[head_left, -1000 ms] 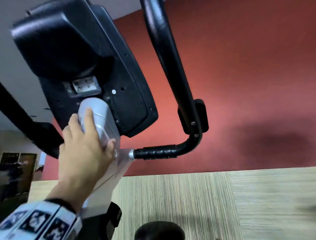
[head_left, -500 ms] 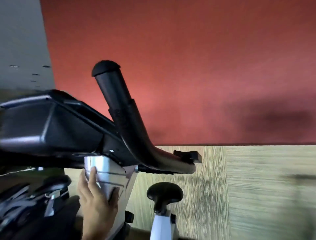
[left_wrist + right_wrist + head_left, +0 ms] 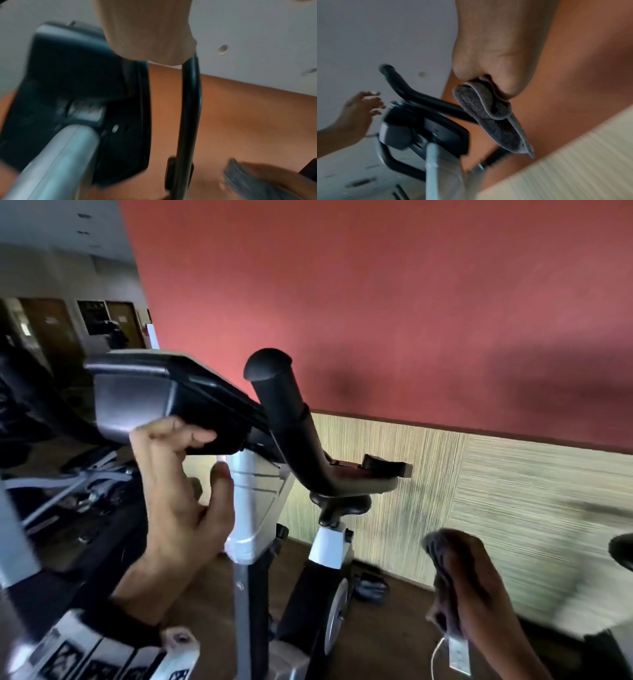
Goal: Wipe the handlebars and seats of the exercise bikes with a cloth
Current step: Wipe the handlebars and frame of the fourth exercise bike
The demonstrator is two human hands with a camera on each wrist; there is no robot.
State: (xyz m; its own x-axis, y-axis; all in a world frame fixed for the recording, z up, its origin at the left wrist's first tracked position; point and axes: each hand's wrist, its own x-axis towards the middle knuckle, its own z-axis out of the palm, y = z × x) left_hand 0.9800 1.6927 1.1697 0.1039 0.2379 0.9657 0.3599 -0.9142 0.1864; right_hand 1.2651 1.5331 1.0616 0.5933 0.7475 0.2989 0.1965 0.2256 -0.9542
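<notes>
My left hand (image 3: 191, 474) hovers beside the silver post (image 3: 250, 501) of the nearest exercise bike, just under its black console (image 3: 164, 395). Its fingers are loosely spread and hold nothing; the right wrist view shows this hand (image 3: 359, 108) apart from the console. The black handlebar (image 3: 284, 419) rises to the right of the console, and the black seat (image 3: 342, 506) sits behind it on a white post. At the lower right, my right hand (image 3: 469, 580) grips a folded grey cloth (image 3: 442, 570), away from the bike. The cloth (image 3: 491, 115) hangs from those fingers.
A red wall (image 3: 411, 302) over a striped beige panel (image 3: 513, 491) stands close behind the bike. Another dark seat (image 3: 621, 546) shows at the right edge. Dark gym machines (image 3: 68, 491) crowd the left. A pedal (image 3: 371, 587) hangs near the brown floor.
My left hand has let go of the silver post and now hovers beside it. The view has swung from below the console to level, and my right hand with the cloth has come into view.
</notes>
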